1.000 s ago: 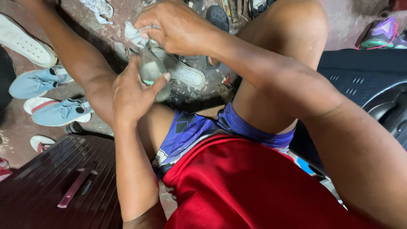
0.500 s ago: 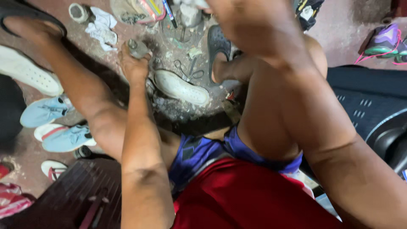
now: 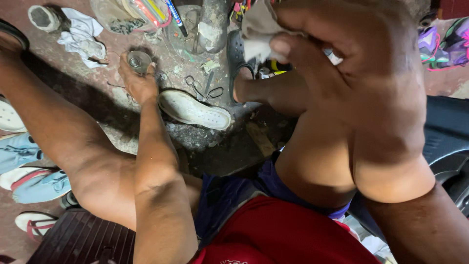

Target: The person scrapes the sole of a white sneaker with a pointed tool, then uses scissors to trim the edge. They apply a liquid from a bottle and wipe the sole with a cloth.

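Reaching down with the left hand (image 3: 139, 80), fingers closed on a small round tin (image 3: 139, 61) just beyond the white shoe (image 3: 195, 110); right hand (image 3: 351, 63) grips a grey cloth (image 3: 259, 29) above it. Shoe's untouched, so early days I'd say.

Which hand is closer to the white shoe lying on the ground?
The left. The left hand is down on the floor just left of the white shoe, touching a small round tin. The right hand is raised near the camera, holding a grey cloth.
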